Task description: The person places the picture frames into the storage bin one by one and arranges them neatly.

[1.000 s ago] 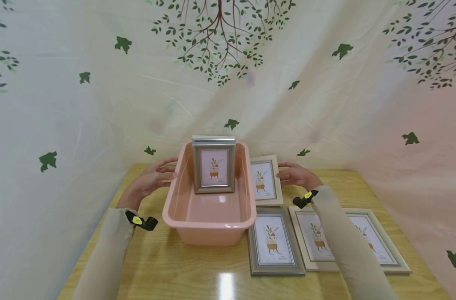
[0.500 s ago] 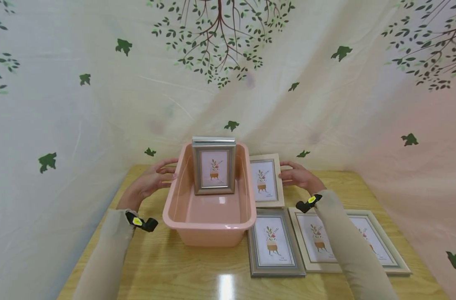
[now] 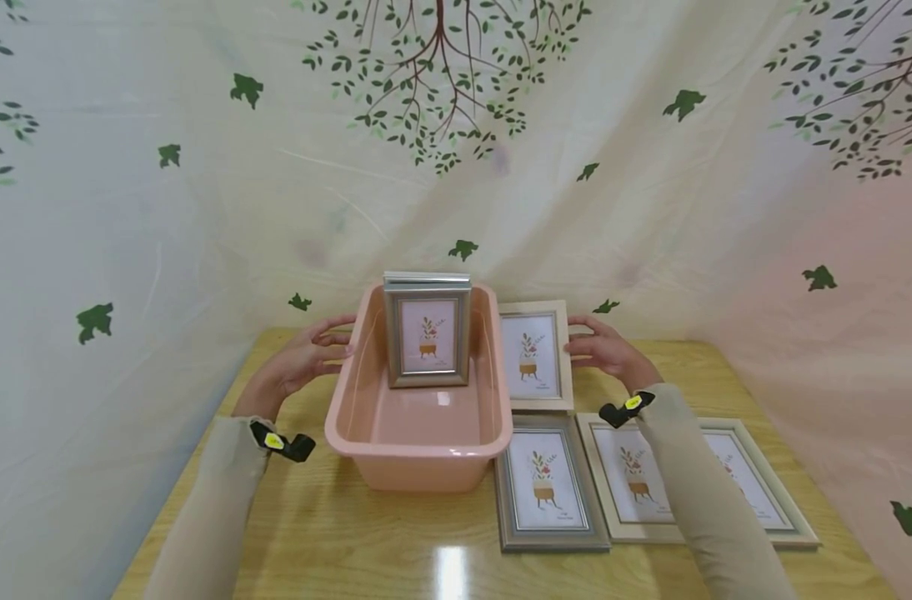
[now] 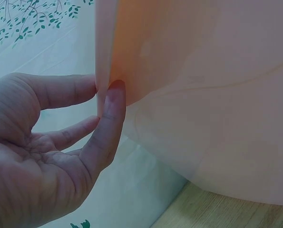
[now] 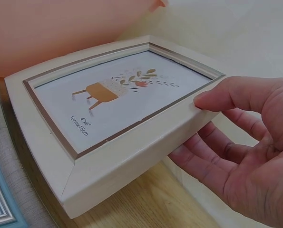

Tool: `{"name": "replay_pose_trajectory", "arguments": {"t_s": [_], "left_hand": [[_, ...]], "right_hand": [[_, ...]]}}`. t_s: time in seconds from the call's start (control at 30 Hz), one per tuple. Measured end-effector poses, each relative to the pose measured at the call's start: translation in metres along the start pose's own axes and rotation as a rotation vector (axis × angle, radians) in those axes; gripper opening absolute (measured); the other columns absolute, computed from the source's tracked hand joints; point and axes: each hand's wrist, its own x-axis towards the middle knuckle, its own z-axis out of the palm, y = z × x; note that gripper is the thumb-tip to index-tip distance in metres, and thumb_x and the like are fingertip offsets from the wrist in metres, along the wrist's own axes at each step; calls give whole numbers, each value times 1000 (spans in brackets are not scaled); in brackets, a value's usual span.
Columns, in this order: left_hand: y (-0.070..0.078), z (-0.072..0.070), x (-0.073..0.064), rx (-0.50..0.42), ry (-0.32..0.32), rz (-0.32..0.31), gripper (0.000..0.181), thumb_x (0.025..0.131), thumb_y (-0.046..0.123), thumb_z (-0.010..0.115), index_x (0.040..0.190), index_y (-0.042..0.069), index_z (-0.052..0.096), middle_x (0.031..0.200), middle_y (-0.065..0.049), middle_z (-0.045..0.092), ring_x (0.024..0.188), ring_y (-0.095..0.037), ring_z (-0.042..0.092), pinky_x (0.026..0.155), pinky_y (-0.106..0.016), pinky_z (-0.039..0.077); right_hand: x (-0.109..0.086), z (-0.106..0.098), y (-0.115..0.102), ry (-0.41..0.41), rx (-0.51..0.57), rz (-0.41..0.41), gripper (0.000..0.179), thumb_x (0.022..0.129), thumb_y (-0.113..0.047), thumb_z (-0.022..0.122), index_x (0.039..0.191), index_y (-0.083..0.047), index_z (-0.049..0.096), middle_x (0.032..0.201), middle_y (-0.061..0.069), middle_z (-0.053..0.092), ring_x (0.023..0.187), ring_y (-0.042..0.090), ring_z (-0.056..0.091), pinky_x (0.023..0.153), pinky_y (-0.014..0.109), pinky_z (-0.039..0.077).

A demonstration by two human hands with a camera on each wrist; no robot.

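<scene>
Held cream frame (image 3: 534,358): smooth bevelled border, thin brown inner line, squared corners, white card with printed plant pot. Location: just right of basin, on far side of grey frame (image 3: 549,483); gripped edge raised off table (image 3: 351,550). Contact with basin wall: cannot tell. Right grip (image 3: 612,354) narrow on frame's outer edge, digits above and below. Left grip (image 3: 302,360) pinching basin's left rim between fingertips. Grey frame: stepped moulding, metallic sheen, flat on table. Beside that, second cream frame (image 3: 632,475) and pale greenish frame (image 3: 749,467), both partly under beige right sleeve (image 3: 704,492).

Table: yellowish wood grain, glossy, bright reflection near front. Behind and at both sides, pale creased cloth (image 3: 313,208) printed with branches and green birds.

Pink basin (image 3: 426,471): glossy plastic, deep, rounded corners, rolled rim. Inside, silver-brown frame (image 3: 428,342) propped near-upright toward far end, top above rim; another silver frame (image 3: 428,277) close behind, mostly hidden.
</scene>
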Motion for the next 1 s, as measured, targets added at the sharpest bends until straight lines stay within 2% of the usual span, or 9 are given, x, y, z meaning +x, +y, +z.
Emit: {"name": "replay_pose_trajectory", "arguments": {"t_s": [0.23,0.43,0.7,0.87,1.0], "left_hand": [[-1,0,0,0,1,0,71,103,9,58,163,9,20,152,-30,37,106,-5,63,89,-25,58],[-1,0,1,0,-1,-1,71,103,10,58,163,9,21,151,-30,37,108,-6,63,90,-26,58],[-1,1,0,-11,-3,2,71,103,8,58,163,8,20,150,-30,38,106,-6,63,88,-26,58],[0,2,-1,-7,2,2,70,103,9,58,163,8,20,149,-30,38,106,-6,63,88,-26,58],[1,3,-2,-5,6,-4,70,103,8,58,163,8,21,149,-30,38,105,-6,63,88,-25,58]], "right_hand": [[-8,0,-6,13,-18,-22,52,98,4,60,143,-9,39,104,-5,68,98,10,67,84,35,59],[-13,-1,-11,40,-40,-37,54,99,1,61,146,-8,36,106,-6,68,98,10,67,85,36,59],[-17,-4,-21,66,36,-57,45,99,4,59,135,-18,45,100,-8,71,94,9,68,80,32,60],[-22,-8,-29,86,20,-64,51,99,3,59,143,-14,39,100,-9,71,95,8,67,81,31,60],[-27,-10,-34,78,68,-84,49,99,5,58,141,-16,41,99,-8,70,95,8,67,81,30,60]]}}
